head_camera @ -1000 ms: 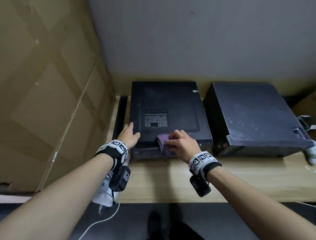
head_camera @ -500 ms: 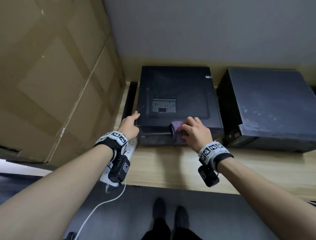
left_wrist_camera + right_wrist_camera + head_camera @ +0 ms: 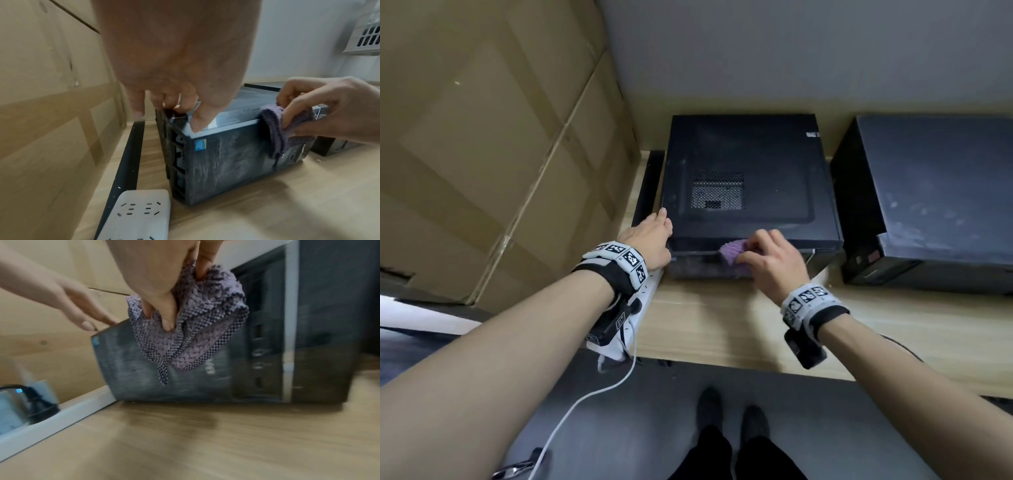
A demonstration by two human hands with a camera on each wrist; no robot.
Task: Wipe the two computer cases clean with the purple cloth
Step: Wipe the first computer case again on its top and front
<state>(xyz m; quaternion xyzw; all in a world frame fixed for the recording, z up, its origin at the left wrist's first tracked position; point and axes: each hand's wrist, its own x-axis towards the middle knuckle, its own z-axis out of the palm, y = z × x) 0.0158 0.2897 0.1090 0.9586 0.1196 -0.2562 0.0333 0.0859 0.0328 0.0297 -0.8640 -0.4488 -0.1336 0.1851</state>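
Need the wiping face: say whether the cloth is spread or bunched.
Bunched: the cloth sits crumpled in the right hand, folds hanging.

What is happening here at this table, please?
A person is cleaning a black computer case that lies on a wooden table. The right hand grips a bunched purple cloth against the case's dusty front. The left hand rests on the case's left corner. A second case lies to the right, with pale marks on top. A white power strip lies nearby.
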